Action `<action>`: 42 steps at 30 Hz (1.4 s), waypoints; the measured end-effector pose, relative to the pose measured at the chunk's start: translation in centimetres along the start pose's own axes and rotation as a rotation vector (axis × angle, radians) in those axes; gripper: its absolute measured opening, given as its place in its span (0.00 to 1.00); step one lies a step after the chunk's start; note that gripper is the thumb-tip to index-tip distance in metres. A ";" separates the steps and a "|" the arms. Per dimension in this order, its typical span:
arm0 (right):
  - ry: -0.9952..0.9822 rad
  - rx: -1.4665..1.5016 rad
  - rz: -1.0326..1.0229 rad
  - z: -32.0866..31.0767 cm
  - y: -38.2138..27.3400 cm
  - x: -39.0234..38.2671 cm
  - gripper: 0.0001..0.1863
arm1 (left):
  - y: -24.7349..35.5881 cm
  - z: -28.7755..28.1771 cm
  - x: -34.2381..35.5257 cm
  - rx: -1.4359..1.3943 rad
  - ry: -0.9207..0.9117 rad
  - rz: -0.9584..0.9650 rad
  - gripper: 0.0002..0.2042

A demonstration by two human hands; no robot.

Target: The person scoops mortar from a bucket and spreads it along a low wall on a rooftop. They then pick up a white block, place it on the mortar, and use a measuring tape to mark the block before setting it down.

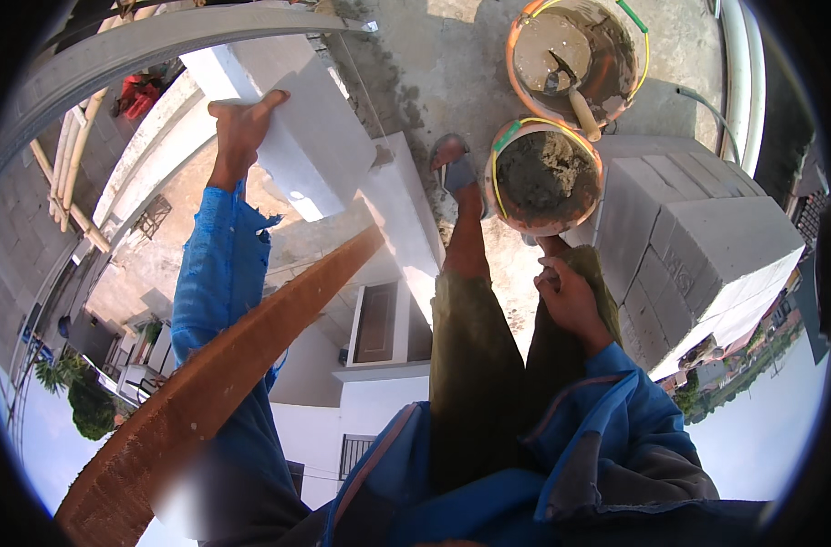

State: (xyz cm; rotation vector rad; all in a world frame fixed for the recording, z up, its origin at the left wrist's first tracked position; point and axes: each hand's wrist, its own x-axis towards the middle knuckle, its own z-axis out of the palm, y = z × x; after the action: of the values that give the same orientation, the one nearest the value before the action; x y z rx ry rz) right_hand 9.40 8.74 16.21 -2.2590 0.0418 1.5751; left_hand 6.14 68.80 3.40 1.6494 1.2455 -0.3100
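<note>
My left hand (242, 132) grips the upper edge of a pale grey-white concrete block (301, 118) at the upper left. Its thumb lies across the block's face, and the other fingers are partly hidden over the side. The block sits at the end of a low pale wall (402, 196). My right hand (569, 296) is by my right knee with its fingers curled in, and nothing shows in them. Just beyond it stands a bucket (548, 178) of grey mortar. A larger bucket (516, 59) behind holds murky water and a trowel (580, 105) with a wooden handle.
A stack of grey blocks (648, 237) rises on my right. A reddish-brown wooden beam (251, 351) slants across the left, near my left arm. A thin string (356, 68) runs near the block. Beyond the wall, the ground drops to a lower level with a door (375, 321).
</note>
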 end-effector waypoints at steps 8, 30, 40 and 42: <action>0.000 0.067 0.013 0.9 0.7 -0.7 0.22 | 4.0 0.3 -5.4 0.116 0.178 0.049 0.48; 0.050 0.194 -0.049 0.6 1.9 -0.8 0.22 | 7.3 -2.2 -10.1 0.076 0.139 0.144 0.46; 0.040 0.192 -0.095 0.7 1.5 -1.0 0.22 | 3.0 -6.7 -10.3 0.440 0.309 0.370 0.53; 0.041 0.171 -0.103 0.6 2.0 -0.7 0.22 | 5.6 -5.7 -10.8 0.441 0.242 0.372 0.50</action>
State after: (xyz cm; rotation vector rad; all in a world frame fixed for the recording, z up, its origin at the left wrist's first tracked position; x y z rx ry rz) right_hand 8.10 6.94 16.09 -2.1259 0.0674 1.4170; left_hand 4.09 67.40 16.60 2.3139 1.0591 -0.1618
